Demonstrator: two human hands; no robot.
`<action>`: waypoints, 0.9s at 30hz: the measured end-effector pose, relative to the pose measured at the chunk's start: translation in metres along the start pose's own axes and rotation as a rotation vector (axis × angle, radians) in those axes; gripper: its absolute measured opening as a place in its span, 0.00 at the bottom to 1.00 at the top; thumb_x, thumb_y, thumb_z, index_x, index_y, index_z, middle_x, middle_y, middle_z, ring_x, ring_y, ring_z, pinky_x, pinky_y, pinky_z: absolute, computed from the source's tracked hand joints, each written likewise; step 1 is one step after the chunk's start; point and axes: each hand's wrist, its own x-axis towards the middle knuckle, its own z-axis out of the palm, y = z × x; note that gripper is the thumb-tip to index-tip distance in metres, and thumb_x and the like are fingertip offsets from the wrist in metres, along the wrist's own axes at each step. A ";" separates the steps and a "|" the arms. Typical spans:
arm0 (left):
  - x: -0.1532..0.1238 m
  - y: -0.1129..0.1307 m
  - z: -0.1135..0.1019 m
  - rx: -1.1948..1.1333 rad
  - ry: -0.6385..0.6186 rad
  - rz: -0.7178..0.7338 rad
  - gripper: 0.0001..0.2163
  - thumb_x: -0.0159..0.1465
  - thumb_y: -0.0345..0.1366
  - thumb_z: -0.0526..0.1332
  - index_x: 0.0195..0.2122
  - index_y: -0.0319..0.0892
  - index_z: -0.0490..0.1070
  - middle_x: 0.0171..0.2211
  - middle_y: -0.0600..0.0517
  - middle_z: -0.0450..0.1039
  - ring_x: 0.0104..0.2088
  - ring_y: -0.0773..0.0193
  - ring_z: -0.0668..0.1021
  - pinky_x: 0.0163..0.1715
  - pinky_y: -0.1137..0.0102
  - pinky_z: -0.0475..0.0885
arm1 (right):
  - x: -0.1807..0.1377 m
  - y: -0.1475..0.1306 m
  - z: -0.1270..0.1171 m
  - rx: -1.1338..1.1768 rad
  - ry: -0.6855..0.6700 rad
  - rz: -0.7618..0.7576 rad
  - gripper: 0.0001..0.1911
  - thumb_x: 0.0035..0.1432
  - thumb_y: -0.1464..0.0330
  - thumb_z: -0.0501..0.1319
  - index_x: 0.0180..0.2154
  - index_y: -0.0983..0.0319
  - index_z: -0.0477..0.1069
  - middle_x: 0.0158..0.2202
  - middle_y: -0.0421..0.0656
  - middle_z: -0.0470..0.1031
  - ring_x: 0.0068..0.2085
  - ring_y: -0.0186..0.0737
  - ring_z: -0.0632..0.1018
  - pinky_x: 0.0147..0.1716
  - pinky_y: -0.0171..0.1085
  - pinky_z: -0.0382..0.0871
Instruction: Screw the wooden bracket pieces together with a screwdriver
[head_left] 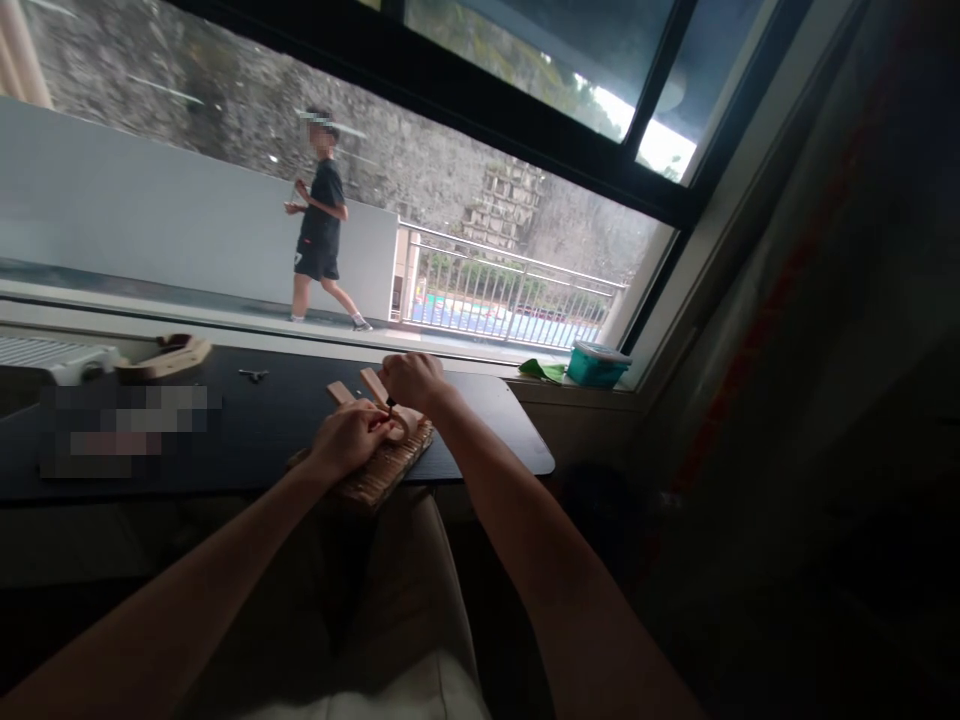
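Observation:
My left hand (351, 436) is closed at the table's front edge, its fingers pinching a light wooden piece (406, 424) with a rounded end. Two flat wooden strips (340, 393) stick out beyond my hands; whether they belong to the same piece I cannot tell. Above it my right hand (414, 380) is closed in a fist round a thin dark tool (391, 404), whose tip points down at the wood beside my left fingertips. The tool's handle is hidden in the fist. Beneath the wood lies a brown ridged board (386, 478), jutting over the table edge.
On the dark table (255, 440) lie a small metal part (253, 375) and, further left, a curved wooden object (169, 360). A teal container (598, 365) and a green leaf-like piece (541, 371) sit by the window. Outside, a person (322, 215) walks past.

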 end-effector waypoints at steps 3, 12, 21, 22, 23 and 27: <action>-0.002 0.002 -0.002 0.015 0.003 -0.006 0.12 0.62 0.39 0.55 0.33 0.42 0.77 0.36 0.47 0.74 0.40 0.58 0.74 0.42 0.68 0.67 | 0.003 -0.004 -0.003 0.001 -0.015 0.039 0.20 0.64 0.63 0.47 0.45 0.64 0.74 0.45 0.54 0.77 0.47 0.46 0.77 0.40 0.38 0.68; -0.001 -0.003 0.000 -0.025 0.019 -0.011 0.11 0.62 0.39 0.56 0.32 0.42 0.77 0.36 0.47 0.74 0.41 0.58 0.74 0.41 0.68 0.67 | 0.000 -0.003 -0.017 -0.069 -0.023 -0.106 0.18 0.65 0.60 0.48 0.44 0.58 0.74 0.46 0.47 0.78 0.47 0.43 0.77 0.43 0.37 0.67; -0.002 -0.002 0.000 -0.080 0.005 -0.027 0.12 0.62 0.37 0.55 0.35 0.41 0.77 0.38 0.47 0.75 0.42 0.59 0.74 0.44 0.69 0.67 | 0.003 -0.010 -0.007 -0.063 -0.035 0.012 0.20 0.65 0.63 0.47 0.45 0.62 0.75 0.45 0.51 0.77 0.47 0.46 0.77 0.41 0.39 0.68; -0.002 -0.002 0.001 -0.085 0.009 -0.030 0.12 0.62 0.37 0.54 0.36 0.41 0.77 0.38 0.47 0.76 0.42 0.59 0.75 0.44 0.68 0.67 | 0.003 -0.011 -0.007 -0.059 -0.040 0.027 0.20 0.65 0.63 0.47 0.45 0.62 0.75 0.45 0.51 0.77 0.47 0.46 0.77 0.40 0.39 0.68; -0.001 -0.002 0.001 -0.090 0.013 -0.034 0.13 0.62 0.37 0.53 0.36 0.41 0.77 0.38 0.47 0.76 0.42 0.58 0.75 0.45 0.68 0.67 | 0.004 -0.011 -0.008 -0.056 -0.045 0.041 0.20 0.65 0.64 0.48 0.45 0.62 0.75 0.45 0.52 0.77 0.47 0.46 0.77 0.40 0.39 0.69; -0.001 -0.002 0.000 -0.096 0.029 -0.030 0.13 0.63 0.37 0.52 0.36 0.42 0.77 0.38 0.47 0.77 0.43 0.58 0.75 0.45 0.68 0.67 | 0.008 -0.010 -0.012 -0.054 -0.068 0.059 0.18 0.63 0.64 0.50 0.46 0.63 0.75 0.47 0.53 0.77 0.48 0.45 0.76 0.41 0.38 0.69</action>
